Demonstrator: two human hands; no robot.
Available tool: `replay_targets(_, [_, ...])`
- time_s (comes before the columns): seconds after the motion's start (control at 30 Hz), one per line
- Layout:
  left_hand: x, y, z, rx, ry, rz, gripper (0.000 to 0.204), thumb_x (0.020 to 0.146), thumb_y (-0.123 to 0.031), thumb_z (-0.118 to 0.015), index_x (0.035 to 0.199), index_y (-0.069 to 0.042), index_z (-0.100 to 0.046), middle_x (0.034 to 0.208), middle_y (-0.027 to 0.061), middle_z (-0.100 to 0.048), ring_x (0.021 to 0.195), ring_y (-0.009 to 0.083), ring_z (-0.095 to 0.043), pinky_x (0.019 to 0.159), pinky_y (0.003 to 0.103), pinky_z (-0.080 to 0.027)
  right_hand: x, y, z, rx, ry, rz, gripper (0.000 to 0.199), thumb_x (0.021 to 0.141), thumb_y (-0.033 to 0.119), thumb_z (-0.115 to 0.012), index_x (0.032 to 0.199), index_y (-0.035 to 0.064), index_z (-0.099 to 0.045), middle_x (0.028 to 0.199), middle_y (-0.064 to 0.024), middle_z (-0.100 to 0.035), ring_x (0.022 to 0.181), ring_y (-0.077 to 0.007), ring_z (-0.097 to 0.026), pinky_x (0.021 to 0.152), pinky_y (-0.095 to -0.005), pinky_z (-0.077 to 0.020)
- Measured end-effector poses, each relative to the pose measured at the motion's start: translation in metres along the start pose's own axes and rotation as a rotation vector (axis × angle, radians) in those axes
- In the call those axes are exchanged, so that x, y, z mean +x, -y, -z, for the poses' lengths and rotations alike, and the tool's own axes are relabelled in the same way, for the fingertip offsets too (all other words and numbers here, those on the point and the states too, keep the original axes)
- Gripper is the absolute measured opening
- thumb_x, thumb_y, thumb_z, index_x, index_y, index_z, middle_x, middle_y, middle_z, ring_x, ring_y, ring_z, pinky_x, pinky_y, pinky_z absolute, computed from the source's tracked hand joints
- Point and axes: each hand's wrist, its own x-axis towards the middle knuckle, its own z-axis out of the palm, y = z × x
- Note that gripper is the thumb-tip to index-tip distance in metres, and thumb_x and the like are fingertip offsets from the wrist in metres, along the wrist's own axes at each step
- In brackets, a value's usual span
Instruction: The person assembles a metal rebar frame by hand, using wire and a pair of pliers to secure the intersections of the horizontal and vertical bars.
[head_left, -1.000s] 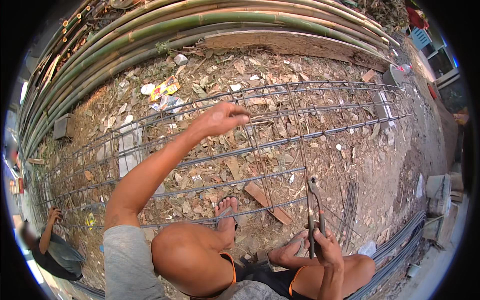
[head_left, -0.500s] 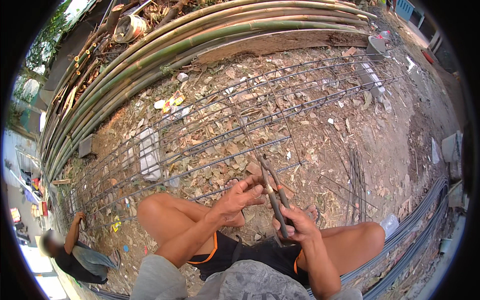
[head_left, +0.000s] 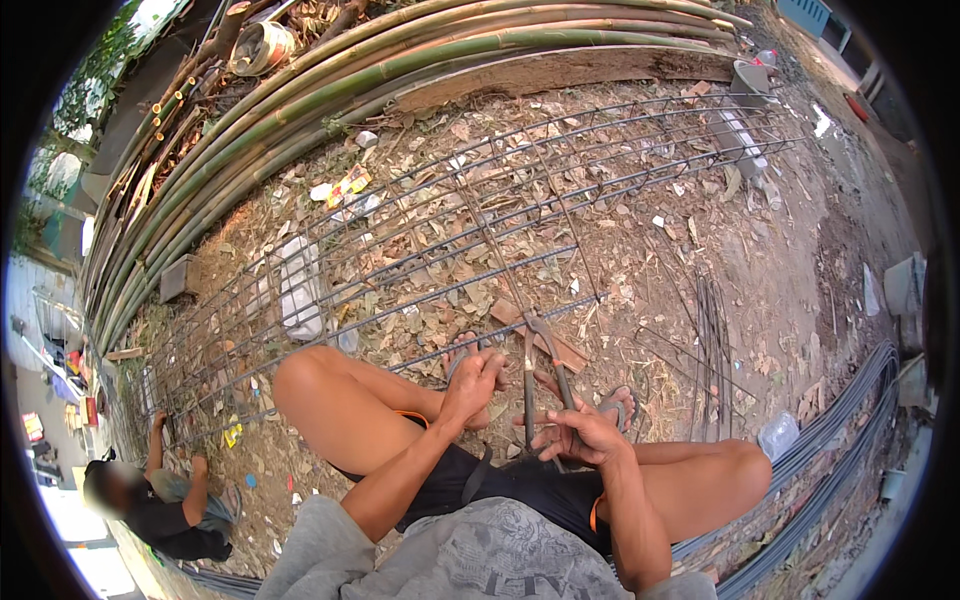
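Note:
Dark pincers (head_left: 530, 377) stand almost upright in front of me, jaws up beside the near bars of a long steel rebar cage (head_left: 440, 296). My right hand (head_left: 585, 432) has their handles between its thumb and fingers, with several fingers stretched loosely across them. To the left of the pincers, my left hand (head_left: 472, 387) is closed, its fingers curled in near the cage's nearest bar. Whatever sits in those fingers is hidden. Just beyond the jaws lies a flat reddish-brown piece (head_left: 565, 350) on the ground.
Bamboo poles (head_left: 430, 68) and a wooden plank (head_left: 560, 82) lie behind the cage. Bundled steel rods (head_left: 830, 440) run along the right, and thin loose rods (head_left: 710, 350) lie nearer. A co-worker (head_left: 165, 505) crouches at the cage's left end. Pale blocks (head_left: 300, 290) sit under it.
My left hand has drawn away from the pincers to the left and curled its fingers. My right fingers have loosened, and the pincers stand straighter. The co-worker's second arm has come into sight.

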Motion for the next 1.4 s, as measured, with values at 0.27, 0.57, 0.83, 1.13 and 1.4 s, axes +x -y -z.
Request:
replay_targets(0.27, [0.018,0.003,0.026,-0.255,-0.229,0.106,0.026,0.106,-0.025,-0.047,0.115,-0.006,-0.062,0.073,-0.0021,-0.054,0.053,0.0069,-0.049,0.047,0.022,-0.042,0.048,-0.011,0.113,0.162,-0.647,0.307,0.022,0.102,0.024,-0.057,0.122,0.0168,-0.05,0.096,-0.011,-0.069,0.067,-0.0153,-0.062,0.062,-0.0314,-0.0568])
replay_targets(0.57, [0.017,0.004,0.008,-0.336,-0.25,0.241,0.02,0.103,-0.026,-0.049,0.103,-0.009,-0.061,0.08,-0.0016,-0.058,0.055,0.0064,-0.048,0.043,0.02,-0.038,0.09,-0.018,0.169,-1.432,-1.609,0.418,0.062,0.098,0.049,-0.055,0.146,0.0096,-0.046,0.127,-0.0174,-0.059,0.097,-0.0208,-0.062,0.08,-0.0403,-0.055])
replay_targets(0.83, [-0.031,-0.235,0.081,-0.144,-0.097,-0.091,0.039,0.104,-0.044,-0.051,0.105,-0.008,-0.064,0.069,-0.0048,-0.052,0.049,0.001,-0.036,0.038,0.017,-0.024,0.177,0.018,0.139,0.082,-0.501,0.196,0.04,0.107,0.033,-0.043,0.138,0.0097,-0.053,0.119,-0.0084,-0.062,0.095,-0.0213,-0.063,0.08,-0.0376,-0.0555])
replay_targets(1.13, [0.158,-0.233,0.203,0.244,-0.304,0.136,0.046,0.103,-0.044,-0.051,0.105,-0.003,-0.069,0.078,-0.0008,-0.062,0.047,0.0043,-0.032,0.039,0.023,-0.021,0.249,0.045,0.148,0.209,-0.045,-0.001,0.056,0.094,0.053,-0.062,0.13,0.0105,-0.061,0.1,-0.0036,-0.07,0.073,-0.017,-0.062,0.061,-0.0305,-0.0478])
replay_targets(1.4, [0.366,-0.152,0.221,0.486,-0.399,0.011,0.05,0.102,-0.043,-0.045,0.106,-0.002,-0.073,0.096,0.0057,-0.075,0.071,0.0109,-0.057,0.064,0.028,-0.046,0.279,0.081,0.102,0.301,0.028,-0.057,0.051,0.103,0.048,-0.05,0.138,0.0108,-0.049,0.064,0.0009,-0.05,0.054,-0.0114,-0.047,0.05,-0.0267,-0.0356])
